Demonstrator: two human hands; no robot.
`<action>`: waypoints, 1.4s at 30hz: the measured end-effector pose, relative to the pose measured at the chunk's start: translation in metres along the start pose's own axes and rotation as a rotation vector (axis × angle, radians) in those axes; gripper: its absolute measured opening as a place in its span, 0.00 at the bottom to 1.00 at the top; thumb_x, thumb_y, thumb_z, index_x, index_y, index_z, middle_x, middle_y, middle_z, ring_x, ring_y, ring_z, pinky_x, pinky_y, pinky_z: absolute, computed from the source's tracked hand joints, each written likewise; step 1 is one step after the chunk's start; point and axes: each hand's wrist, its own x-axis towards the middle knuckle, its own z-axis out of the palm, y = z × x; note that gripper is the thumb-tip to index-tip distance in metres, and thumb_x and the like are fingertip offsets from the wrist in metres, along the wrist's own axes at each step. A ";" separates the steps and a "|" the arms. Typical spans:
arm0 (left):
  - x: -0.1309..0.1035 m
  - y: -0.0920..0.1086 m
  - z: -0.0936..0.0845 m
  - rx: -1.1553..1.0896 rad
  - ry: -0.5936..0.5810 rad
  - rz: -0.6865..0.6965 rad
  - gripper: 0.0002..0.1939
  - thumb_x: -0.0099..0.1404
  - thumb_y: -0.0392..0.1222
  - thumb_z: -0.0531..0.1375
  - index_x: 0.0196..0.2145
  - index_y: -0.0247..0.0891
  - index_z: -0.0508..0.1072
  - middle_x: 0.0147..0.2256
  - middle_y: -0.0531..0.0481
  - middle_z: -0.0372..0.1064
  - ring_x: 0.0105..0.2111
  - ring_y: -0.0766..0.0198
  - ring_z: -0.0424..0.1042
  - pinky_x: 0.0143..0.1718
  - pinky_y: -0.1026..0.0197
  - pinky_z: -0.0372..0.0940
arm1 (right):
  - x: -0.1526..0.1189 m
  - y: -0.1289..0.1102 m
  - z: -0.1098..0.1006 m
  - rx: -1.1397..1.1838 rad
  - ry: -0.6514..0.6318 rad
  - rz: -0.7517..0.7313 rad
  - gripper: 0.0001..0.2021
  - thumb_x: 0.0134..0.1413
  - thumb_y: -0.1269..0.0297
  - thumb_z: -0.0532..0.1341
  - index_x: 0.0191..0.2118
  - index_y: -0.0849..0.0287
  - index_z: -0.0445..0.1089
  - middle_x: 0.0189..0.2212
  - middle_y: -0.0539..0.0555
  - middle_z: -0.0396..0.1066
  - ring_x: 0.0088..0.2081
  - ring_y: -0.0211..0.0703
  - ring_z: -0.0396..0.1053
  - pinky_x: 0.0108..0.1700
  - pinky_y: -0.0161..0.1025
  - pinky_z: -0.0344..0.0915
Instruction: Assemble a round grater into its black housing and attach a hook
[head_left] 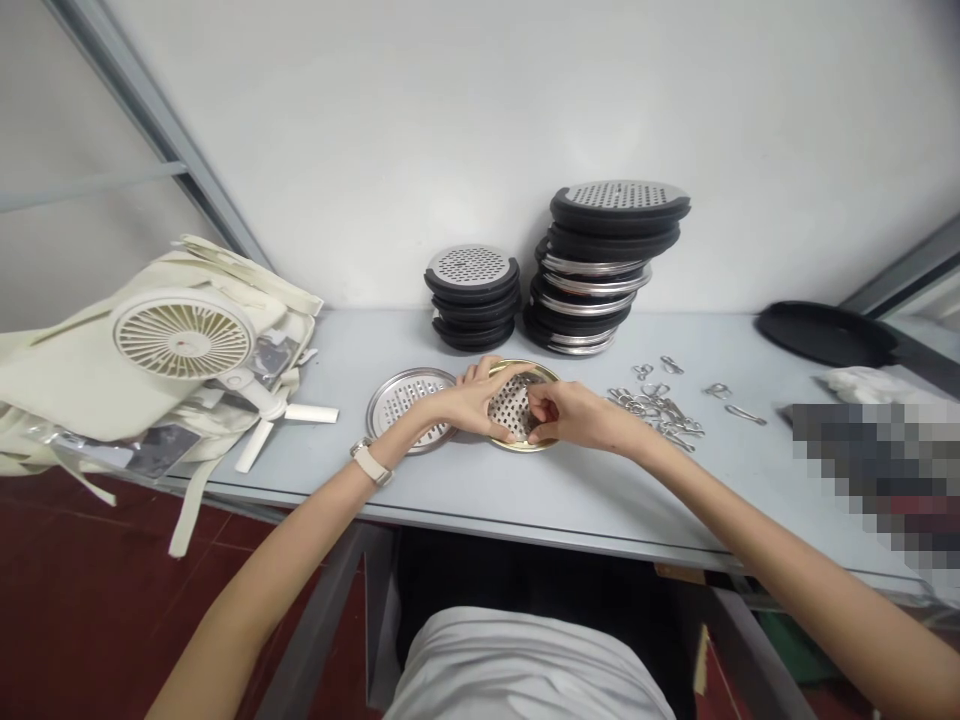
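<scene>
A round perforated metal disc with a gold rim [514, 408] lies on the grey table. My left hand [480, 400] grips its left side, thumb at the front and fingers at the back. Over the disc's right part, my right hand [559, 412] has its fingers pinched together against the holes; whatever they hold is too small to make out. Partly under my left wrist rests a silver-rimmed perforated disc [397, 405]. Small metal clips [660, 408] lie in a loose pile to the right of my right hand.
Two stacks of black-edged discs, a shorter one [472, 300] and a taller one [600, 270], stand by the wall. A cream bag [67, 370] and white fan [184, 340] occupy the left. Far right are a black tray [825, 333] and white cloth [862, 385].
</scene>
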 end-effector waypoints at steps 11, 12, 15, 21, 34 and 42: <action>0.001 0.000 0.000 0.026 0.021 0.042 0.50 0.46 0.52 0.67 0.63 0.53 0.48 0.60 0.43 0.46 0.62 0.40 0.43 0.61 0.37 0.44 | -0.007 0.006 0.008 0.020 0.080 -0.095 0.12 0.44 0.68 0.61 0.23 0.56 0.54 0.20 0.44 0.56 0.23 0.34 0.54 0.26 0.33 0.51; 0.001 0.000 -0.001 0.024 0.023 0.049 0.50 0.46 0.51 0.67 0.63 0.53 0.49 0.60 0.43 0.46 0.62 0.41 0.44 0.61 0.37 0.44 | -0.007 0.006 0.009 0.021 0.084 -0.100 0.12 0.44 0.68 0.61 0.23 0.56 0.54 0.20 0.44 0.56 0.23 0.35 0.54 0.26 0.33 0.51; 0.000 0.002 -0.004 0.045 0.016 0.062 0.48 0.47 0.51 0.67 0.62 0.53 0.49 0.59 0.43 0.48 0.61 0.42 0.46 0.60 0.38 0.46 | -0.007 0.009 0.010 0.029 0.083 -0.112 0.11 0.46 0.67 0.60 0.23 0.56 0.54 0.20 0.44 0.55 0.23 0.35 0.54 0.26 0.33 0.51; -0.001 0.002 -0.007 0.135 0.002 0.065 0.47 0.49 0.55 0.66 0.62 0.50 0.49 0.58 0.42 0.49 0.60 0.42 0.49 0.58 0.42 0.49 | -0.006 0.012 0.011 0.001 0.085 -0.177 0.10 0.48 0.67 0.59 0.25 0.56 0.54 0.20 0.44 0.54 0.23 0.35 0.52 0.26 0.33 0.51; 0.006 0.001 -0.014 0.283 -0.045 0.009 0.47 0.50 0.62 0.63 0.63 0.50 0.47 0.59 0.41 0.49 0.59 0.42 0.50 0.57 0.42 0.48 | -0.034 0.014 0.030 -0.105 0.308 -0.338 0.06 0.62 0.70 0.54 0.36 0.58 0.67 0.34 0.54 0.69 0.37 0.44 0.66 0.43 0.41 0.61; 0.005 0.001 -0.010 0.267 -0.021 0.013 0.46 0.52 0.59 0.63 0.63 0.48 0.47 0.58 0.41 0.51 0.58 0.42 0.52 0.56 0.42 0.50 | -0.042 0.015 0.047 -0.143 0.338 -0.355 0.02 0.62 0.68 0.56 0.38 0.58 0.65 0.36 0.56 0.67 0.41 0.47 0.64 0.45 0.44 0.63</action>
